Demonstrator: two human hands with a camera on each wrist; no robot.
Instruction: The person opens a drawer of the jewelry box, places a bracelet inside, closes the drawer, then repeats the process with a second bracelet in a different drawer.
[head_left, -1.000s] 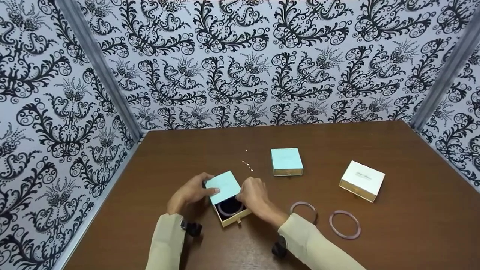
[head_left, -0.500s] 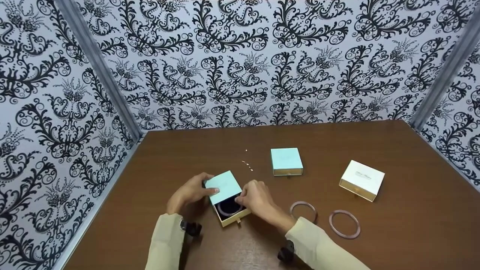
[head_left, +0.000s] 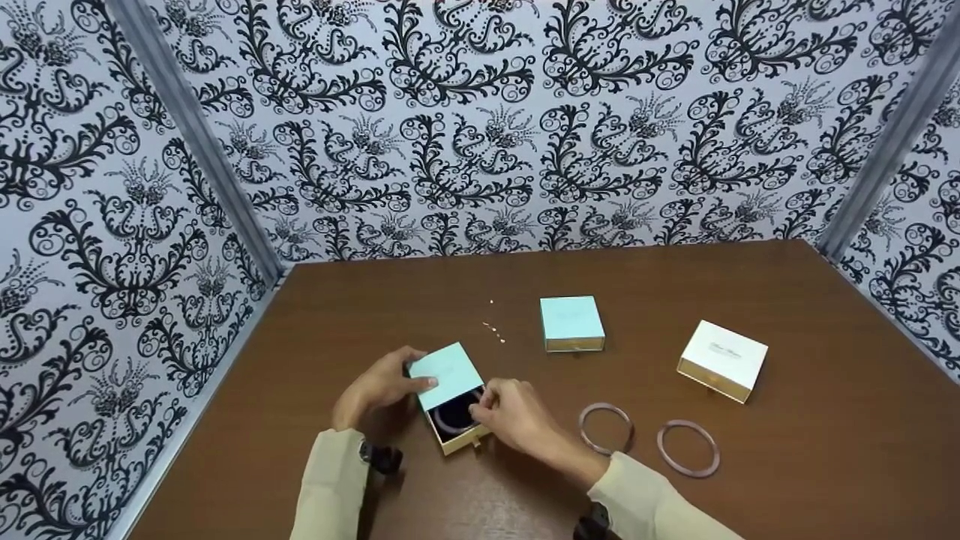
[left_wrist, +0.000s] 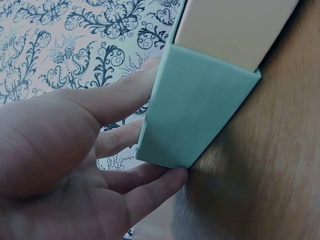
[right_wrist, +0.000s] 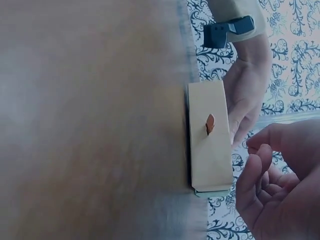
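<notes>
A turquoise jewellery box [head_left: 448,375] stands on the table with its cream drawer [head_left: 466,441] partly pulled out. In the drawer a mauve bangle [head_left: 442,429] lies on dark lining. My left hand [head_left: 381,388] grips the sleeve of this box, thumb on top and fingers round the far side; the left wrist view shows several fingers against the turquoise box [left_wrist: 195,110]. Over the drawer's right edge is my right hand [head_left: 514,416], thumb and fingers curled. In the right wrist view the right hand [right_wrist: 285,175] shows its fingertips close together, with nothing visible between them.
Two more mauve bangles lie on the right, one near bangle [head_left: 606,429] and one farther bangle [head_left: 688,448]. A shut turquoise box [head_left: 572,322] and a white box [head_left: 724,360] stand behind. Small white bits [head_left: 493,328] lie on the brown table [head_left: 390,300]. Patterned walls enclose the table.
My right hand has drawn back slightly to the right from the drawer, showing more of the inside. The left hand and the box have stayed in place.
</notes>
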